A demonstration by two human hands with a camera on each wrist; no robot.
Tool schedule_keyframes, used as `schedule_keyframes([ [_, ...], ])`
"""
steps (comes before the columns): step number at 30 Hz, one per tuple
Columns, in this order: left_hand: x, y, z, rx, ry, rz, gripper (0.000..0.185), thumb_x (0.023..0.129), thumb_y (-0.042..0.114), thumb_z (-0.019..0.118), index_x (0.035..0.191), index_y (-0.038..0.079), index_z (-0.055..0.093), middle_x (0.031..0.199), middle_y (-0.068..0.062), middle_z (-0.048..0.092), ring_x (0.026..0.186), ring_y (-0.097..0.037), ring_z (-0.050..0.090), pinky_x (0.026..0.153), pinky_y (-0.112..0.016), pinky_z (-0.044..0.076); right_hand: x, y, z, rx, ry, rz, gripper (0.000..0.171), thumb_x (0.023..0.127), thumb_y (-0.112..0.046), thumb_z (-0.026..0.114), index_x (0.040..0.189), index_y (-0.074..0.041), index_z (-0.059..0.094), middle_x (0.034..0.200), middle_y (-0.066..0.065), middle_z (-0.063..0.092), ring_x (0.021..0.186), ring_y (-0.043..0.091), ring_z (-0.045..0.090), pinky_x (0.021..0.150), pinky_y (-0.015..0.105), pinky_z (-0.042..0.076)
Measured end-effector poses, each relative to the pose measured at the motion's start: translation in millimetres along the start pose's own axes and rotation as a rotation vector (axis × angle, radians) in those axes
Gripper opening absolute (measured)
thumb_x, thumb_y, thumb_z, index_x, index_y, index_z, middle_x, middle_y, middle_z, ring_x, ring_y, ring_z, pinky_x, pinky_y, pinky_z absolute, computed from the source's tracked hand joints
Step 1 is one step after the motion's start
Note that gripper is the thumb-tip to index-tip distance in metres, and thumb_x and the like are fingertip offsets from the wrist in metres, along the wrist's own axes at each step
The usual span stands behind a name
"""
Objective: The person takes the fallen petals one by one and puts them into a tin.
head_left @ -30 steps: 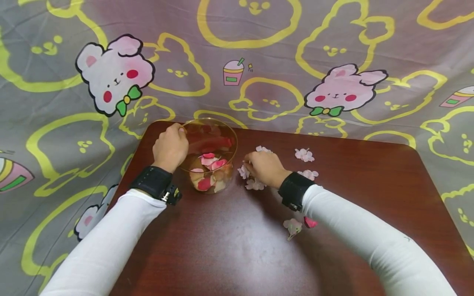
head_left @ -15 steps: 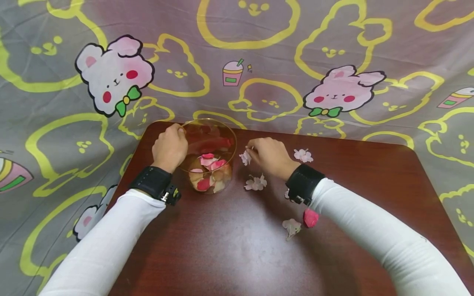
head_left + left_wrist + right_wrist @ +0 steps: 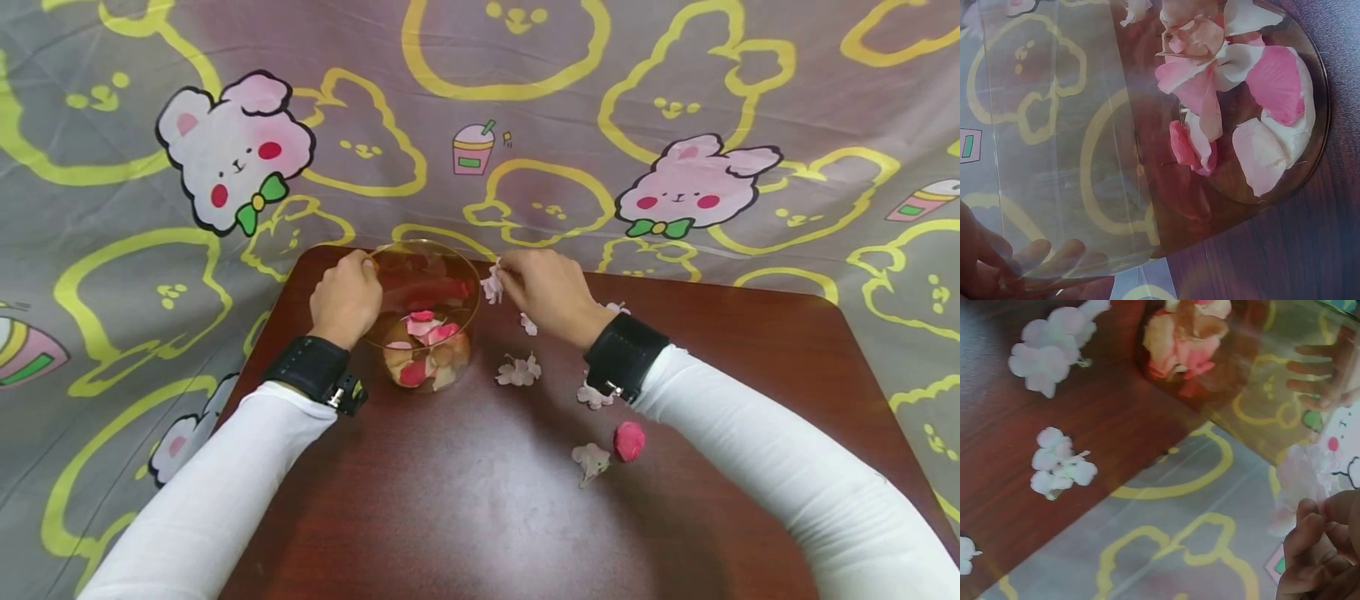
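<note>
Right hand (image 3: 551, 292) has lifted pale blossom (image 3: 492, 286) to glass bowl (image 3: 450, 275).

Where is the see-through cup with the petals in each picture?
Head: the clear cup stands on the table, held by the left hand.
Left wrist: it fills the frame, base at right.
Right wrist: upper right.
Shared landmark: the pink petals at its bottom.

Clear round plastic cup (image 3: 426, 312) w/ loose pink and white petals (image 3: 423, 350) in it stands nr far-left corner of dark wooden table (image 3: 465, 517); pale fabric blossoms (image 3: 519, 371) lie right of cup, mid-table; small red rosebud (image 3: 629, 441) nearer front edge, beside another pale flower (image 3: 590, 461).
</note>
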State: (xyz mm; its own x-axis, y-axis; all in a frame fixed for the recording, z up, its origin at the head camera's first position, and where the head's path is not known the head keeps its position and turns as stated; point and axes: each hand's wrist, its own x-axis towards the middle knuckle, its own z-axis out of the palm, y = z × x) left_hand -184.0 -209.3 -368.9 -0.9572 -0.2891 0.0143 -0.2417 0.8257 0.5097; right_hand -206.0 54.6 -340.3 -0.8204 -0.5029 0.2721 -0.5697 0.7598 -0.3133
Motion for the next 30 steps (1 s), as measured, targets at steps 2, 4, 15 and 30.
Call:
schedule_keyframes([
  [2,0.3,-0.3,0.8,-0.002,-0.005,0.001,0.041,0.11,0.026,0.028,0.124,0.005,0.06,0.126,-0.024,0.067,0.116,-0.049,0.063,0.092,-0.064,0.048,1,-3,-4,0.009,0.021,-0.007,0.02,0.102,-0.026,0.058,0.104,-0.013,0.074,0.081,0.001,0.068,0.072,0.019,0.059,0.061,0.042,0.049],
  [4,0.3,-0.5,1.7,-0.003,-0.009,0.0,0.041,0.11,0.027,0.028,0.124,0.005,0.06,0.126,-0.024,0.067,0.116,-0.049,0.063,0.092,-0.064,0.048,2,-7,-7,0.019,0.042,-0.015,0.021,0.102,-0.026,0.058,0.106,-0.013,0.074,0.084,0.002,0.069,0.072,0.019,0.06,0.059,0.041,0.048],
  [15,1.1,-1.5,3.7,0.0,0.002,-0.007,0.04,0.11,0.027,0.029,0.124,0.006,0.061,0.126,-0.023,0.067,0.116,-0.049,0.063,0.091,-0.063,0.048,5,-34,-2,0.064,0.017,-0.099,0.02,0.102,-0.025,0.06,0.109,-0.013,0.074,0.095,0.0,0.075,0.084,0.016,0.068,0.072,0.041,0.055],
  [30,1.4,-0.3,1.7,-0.005,0.0,-0.01,0.041,0.11,0.027,0.028,0.125,0.006,0.06,0.127,-0.023,0.067,0.115,-0.049,0.063,0.091,-0.064,0.048,0,-35,7,0.085,-0.185,-0.115,0.031,0.098,-0.038,0.065,0.118,-0.016,0.071,0.085,-0.004,0.069,0.074,0.011,0.06,0.06,0.028,0.043],
])
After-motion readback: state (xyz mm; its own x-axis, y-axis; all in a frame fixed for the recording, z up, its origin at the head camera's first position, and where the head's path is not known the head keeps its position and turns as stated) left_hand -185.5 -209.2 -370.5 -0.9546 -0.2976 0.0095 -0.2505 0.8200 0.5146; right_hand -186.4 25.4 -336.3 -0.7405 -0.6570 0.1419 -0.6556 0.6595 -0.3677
